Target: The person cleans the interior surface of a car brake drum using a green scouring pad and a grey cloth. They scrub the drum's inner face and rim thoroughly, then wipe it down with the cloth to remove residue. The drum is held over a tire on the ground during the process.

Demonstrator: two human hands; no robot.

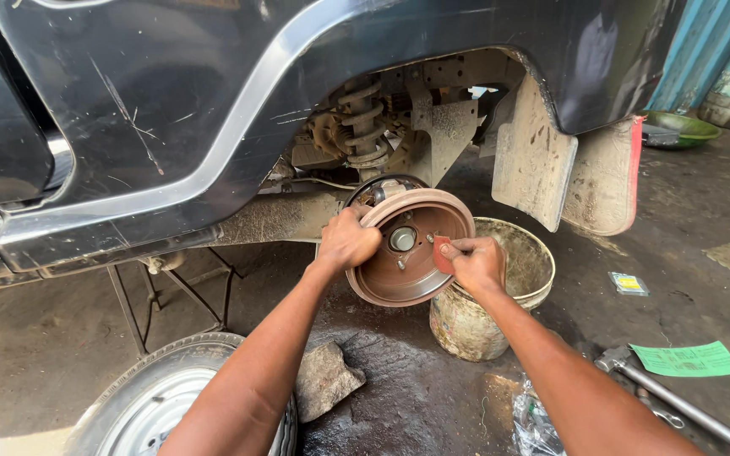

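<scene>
Both bare forearms reached forward and up from the lower edge of view, converging toward centre. Left hand was curled in a closed grip, knuckles up, wrist slightly bent. Right hand sat just beside and lower, fingers pinched together, thumb tucked under, palm facing left.

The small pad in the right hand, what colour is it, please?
Red, clearest in the head view.

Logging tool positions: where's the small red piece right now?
In the head view, the small red piece is pinched in the right hand, pressed against the right inner face of the brake drum, just above the dirty bucket.
</scene>
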